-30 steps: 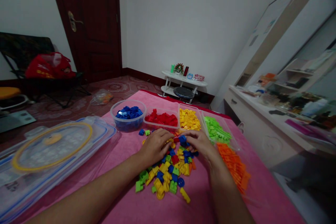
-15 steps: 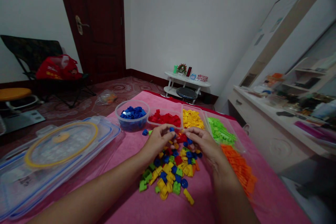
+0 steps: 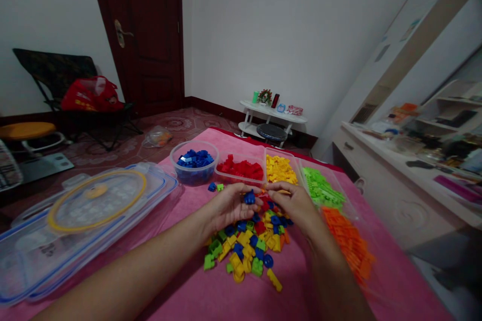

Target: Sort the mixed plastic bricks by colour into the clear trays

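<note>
My left hand (image 3: 233,208), turned partly palm up, holds a blue toy brick (image 3: 249,197) between thumb and fingers. Just to its right, my right hand (image 3: 295,205) has its fingers bent and drawn together over the far edge of a mixed brick pile (image 3: 246,251). What those fingertips hold, if anything, is hidden; red and blue bricks lie right under them. Yellow, blue, green and red pieces make up the pile, spread below and between both hands on the pink cloth (image 3: 181,261).
Behind the hands stand a round tub (image 3: 173,163) of blue bricks and boxes of red bricks (image 3: 241,168), yellow bricks (image 3: 280,169) and green bricks (image 3: 323,185). Orange bricks (image 3: 348,243) lie at right. Clear lids (image 3: 94,225) are stacked at left.
My left hand has rolled palm upward with the blue brick, which now shows more fully. My right hand stays over the far edge of the pile. The whole view has shifted slightly.
</note>
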Tool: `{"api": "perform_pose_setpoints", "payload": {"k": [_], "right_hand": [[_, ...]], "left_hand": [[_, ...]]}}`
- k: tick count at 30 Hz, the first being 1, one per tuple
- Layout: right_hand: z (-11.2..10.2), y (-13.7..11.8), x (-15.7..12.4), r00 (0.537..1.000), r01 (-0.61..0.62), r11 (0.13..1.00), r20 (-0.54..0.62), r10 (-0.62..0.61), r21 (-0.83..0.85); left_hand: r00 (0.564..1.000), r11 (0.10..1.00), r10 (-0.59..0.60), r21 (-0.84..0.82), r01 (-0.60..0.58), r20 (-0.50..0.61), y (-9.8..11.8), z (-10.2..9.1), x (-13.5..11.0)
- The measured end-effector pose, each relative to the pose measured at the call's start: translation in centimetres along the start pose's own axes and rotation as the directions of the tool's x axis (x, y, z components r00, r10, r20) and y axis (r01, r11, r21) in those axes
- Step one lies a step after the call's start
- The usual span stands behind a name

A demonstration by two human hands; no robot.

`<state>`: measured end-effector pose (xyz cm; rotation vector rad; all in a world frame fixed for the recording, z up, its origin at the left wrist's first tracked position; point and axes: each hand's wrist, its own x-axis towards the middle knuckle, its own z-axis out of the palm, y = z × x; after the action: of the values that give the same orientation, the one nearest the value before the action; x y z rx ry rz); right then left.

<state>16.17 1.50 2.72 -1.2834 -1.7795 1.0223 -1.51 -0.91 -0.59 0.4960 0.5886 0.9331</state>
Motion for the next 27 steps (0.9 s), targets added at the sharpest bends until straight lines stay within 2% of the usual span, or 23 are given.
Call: {"api": "perform_pose_setpoints", "payload": {"k": [6,9,11,13,14,15,16,17,18,19,20,21,22,23,24,25,27], "right_hand": [[1.5,-1.4,-0.7,0.982,0.187,0.979,-0.01,-0.189,-0.084],[1.0,-1.3,-0.7,0.964,0.235,0.964,-0.097,-0.248,-0.126],[0.4,-1.1,-0.6,0.955,0.243,0.959,-0.138,-0.262,-0.144],[0.0,-0.9,-0.5,0.956,0.225,0.963,-0.156,-0.248,-0.151],[0.0,-0.8,-0.5,0.958,0.213,0.965,-0.163,-0.238,-0.153],[0.0,-0.6,-0.4,0.958,0.207,0.966,-0.17,-0.233,-0.158],[0.1,-0.4,-0.3,0.957,0.207,0.965,-0.172,-0.234,-0.163],[0.2,-0.2,-0.2,0.957,0.21,0.963,-0.167,-0.239,-0.17],[0.4,0.0,-0.1,0.958,0.215,0.959,-0.151,-0.243,-0.183],[0.6,0.2,0.0,0.961,0.217,0.955,-0.13,-0.246,-0.203],[0.7,0.5,0.1,0.965,0.215,0.949,-0.1,-0.243,-0.232],[0.8,0.7,0.1,0.97,0.208,0.94,-0.065,-0.233,-0.27],[0.9,0.9,0.1,0.976,0.197,0.927,-0.03,-0.217,-0.318],[0.9,1.0,0.1,0.98,0.186,0.909,0.011,-0.197,-0.374],[0.9,1.1,0.0,0.983,0.181,0.886,0.059,-0.172,-0.427],[1.0,1.2,-0.2,0.983,0.179,0.861,0.115,-0.14,-0.476],[1.0,1.4,-0.5,0.972,0.176,0.814,0.23,-0.054,-0.553]], "left_hand": [[0.984,0.987,-0.103,-0.104,0.119,0.142,-0.6,0.5,0.0],[0.992,0.988,-0.078,-0.125,0.089,0.096,0.0,0.7,0.0],[0.999,0.994,-0.029,-0.102,0.031,0.018,1.4,0.6,-0.2],[0.993,0.996,0.075,-0.044,-0.079,-0.089,3.5,0.2,-0.6],[0.973,0.985,0.174,0.012,-0.175,-0.15,4.8,-0.1,-0.9],[0.926,0.949,0.314,0.102,-0.299,-0.21,6.0,-0.6,-1.1],[0.855,0.886,0.458,0.209,-0.415,-0.244,7.2,-1.1,-1.3],[0.76,0.793,0.596,0.333,-0.51,-0.257,8.3,-1.8,-1.5],[0.657,0.686,0.708,0.47,-0.555,-0.259,9.2,-2.5,-1.7],[0.564,0.574,0.788,0.627,-0.526,-0.248,10.0,-3.2,-1.8],[0.487,0.436,0.85,0.786,-0.438,-0.2,10.5,-3.8,-1.9],[0.431,0.286,0.892,0.906,-0.311,-0.134,10.7,-4.3,-1.9],[0.398,0.135,0.916,0.974,-0.182,-0.053,10.8,-4.7,-1.9],[0.387,-0.006,0.921,0.997,-0.08,0.037,10.7,-4.8,-1.8],[0.396,-0.12,0.911,0.993,-0.023,0.119,10.4,-4.8,-1.8],[0.425,-0.2,0.886,0.98,-0.013,0.186,10.0,-4.6,-1.6],[0.522,-0.266,0.81,0.961,-0.078,0.267,8.9,-3.8,-1.2]]}}
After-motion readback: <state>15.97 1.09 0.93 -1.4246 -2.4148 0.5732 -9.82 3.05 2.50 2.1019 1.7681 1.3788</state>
